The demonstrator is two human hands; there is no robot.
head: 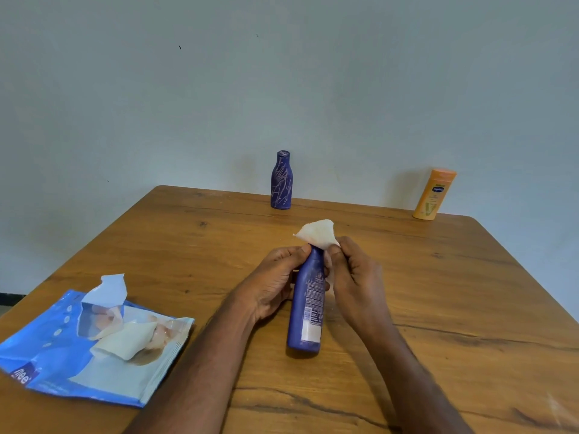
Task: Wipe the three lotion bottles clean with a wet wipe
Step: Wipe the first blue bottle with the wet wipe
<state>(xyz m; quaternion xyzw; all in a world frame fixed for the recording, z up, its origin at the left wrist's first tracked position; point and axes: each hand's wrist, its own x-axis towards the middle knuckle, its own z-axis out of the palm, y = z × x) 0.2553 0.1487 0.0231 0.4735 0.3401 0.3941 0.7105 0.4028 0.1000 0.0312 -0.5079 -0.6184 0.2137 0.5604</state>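
A blue lotion bottle (308, 303) sits near the middle of the wooden table (470, 292), tilted with its neck toward twelve o'clock and its base toward six, the printed label facing up. The left hand (275, 285) grips it from the nine o'clock side, fingers (300, 250) curled round the upper body and the thumb tip up by the neck. The right hand (355, 277) comes in from three o'clock, its fingers clamped on a white wet wipe (318, 234) that is pressed against the bottle's neck; the loose end of the wipe fans out above the cap toward twelve o'clock. At the far edge of the table, at twelve o'clock, a second blue bottle (281, 180) stands upright, its surface covered with pale scribbled marks. Well apart from it, at about two o'clock near the far right corner, an orange lotion bottle (434, 194) stands upright with its cap on. At eight o'clock, near the left edge, a blue wet-wipe pack (62, 349) lies flat with its flap (108, 289) peeled up and a wipe (125, 339) sticking out of the opening.
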